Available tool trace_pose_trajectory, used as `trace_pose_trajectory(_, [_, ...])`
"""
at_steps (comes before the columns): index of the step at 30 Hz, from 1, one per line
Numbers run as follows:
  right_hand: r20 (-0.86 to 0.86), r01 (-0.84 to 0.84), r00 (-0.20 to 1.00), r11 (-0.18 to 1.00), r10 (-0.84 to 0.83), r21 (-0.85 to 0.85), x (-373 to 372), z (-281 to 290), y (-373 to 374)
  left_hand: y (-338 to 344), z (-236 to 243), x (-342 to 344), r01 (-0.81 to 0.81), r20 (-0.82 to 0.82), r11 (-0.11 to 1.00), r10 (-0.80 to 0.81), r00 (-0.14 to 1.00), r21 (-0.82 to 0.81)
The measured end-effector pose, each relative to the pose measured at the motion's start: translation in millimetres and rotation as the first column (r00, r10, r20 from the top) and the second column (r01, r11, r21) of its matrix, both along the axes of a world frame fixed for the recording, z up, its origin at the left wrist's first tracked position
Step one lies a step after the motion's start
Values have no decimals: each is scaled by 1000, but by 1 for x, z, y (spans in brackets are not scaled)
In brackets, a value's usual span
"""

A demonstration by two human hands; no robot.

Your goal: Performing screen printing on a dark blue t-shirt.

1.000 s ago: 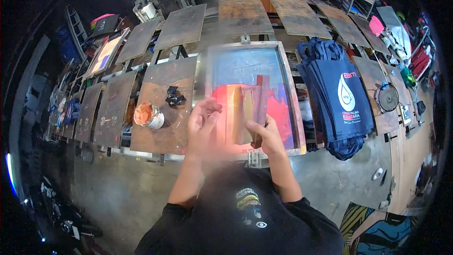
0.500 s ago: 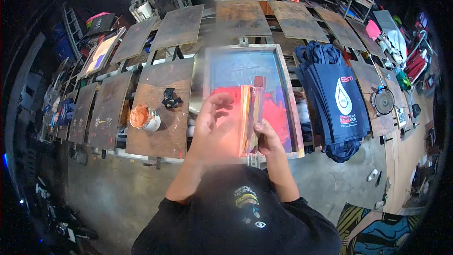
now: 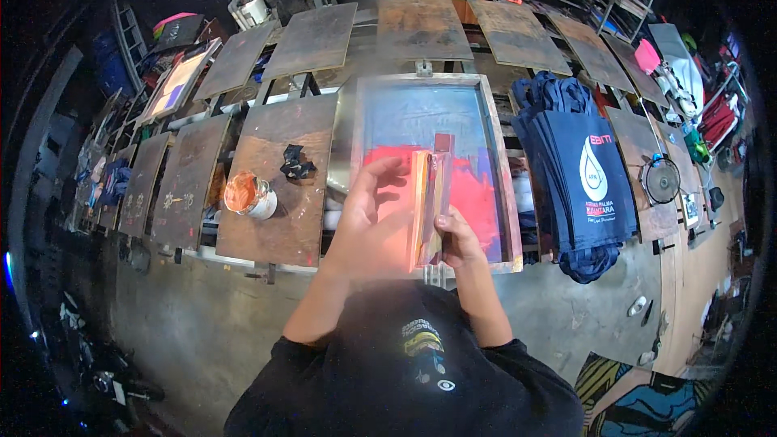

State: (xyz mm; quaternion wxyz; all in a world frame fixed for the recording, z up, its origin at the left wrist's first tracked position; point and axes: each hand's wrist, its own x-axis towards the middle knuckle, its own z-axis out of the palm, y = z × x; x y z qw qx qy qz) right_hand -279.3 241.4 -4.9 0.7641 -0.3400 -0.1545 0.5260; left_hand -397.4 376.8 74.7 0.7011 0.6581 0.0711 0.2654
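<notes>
A wooden screen-printing squeegee (image 3: 439,186), stained orange and dark red, stands on end in front of me. My right hand (image 3: 460,239) is closed on its right side near the lower end, with the thumb on its face. To its left my left hand (image 3: 366,202) is raised, its fingers loosely bent and apart, with nothing seen in them. A hazy smear blurs the area between that hand and the squeegee. Beneath both hands lies a wooden-framed printing screen (image 3: 486,113) with blue mesh and a wide patch of red ink (image 3: 477,194).
On the brown board (image 3: 275,231) at left sit an ink-smeared tub (image 3: 251,196) and a crumpled black cloth (image 3: 297,163). Right of the screen lies a stack of navy tote bags (image 3: 571,178). More boards line the rack, and a round dark object (image 3: 660,180) rests farther right.
The view has shifted slightly, so the surroundings sit a little differently. Both hands and the squeegee keep nearly the same pose.
</notes>
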Motion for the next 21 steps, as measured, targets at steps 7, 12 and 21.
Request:
trace_pose_trajectory(7, [-22, -74, 997, 994, 76, 84, 6, -8, -3, -3, -8, -3, 33, -79, 988, -45, 996, -152])
trace_pose_trajectory(12, [-29, -55, 998, 995, 58, 80, 7, -12, -1, -1, -14, -4, 66, -82, 986, -79, 993, -153])
trace_pose_trajectory(21, [-213, -75, 972, 988, 103, 134, -11, 11, 5, 5, -13, 5, -105, 0, 993, 105, 994, 50])
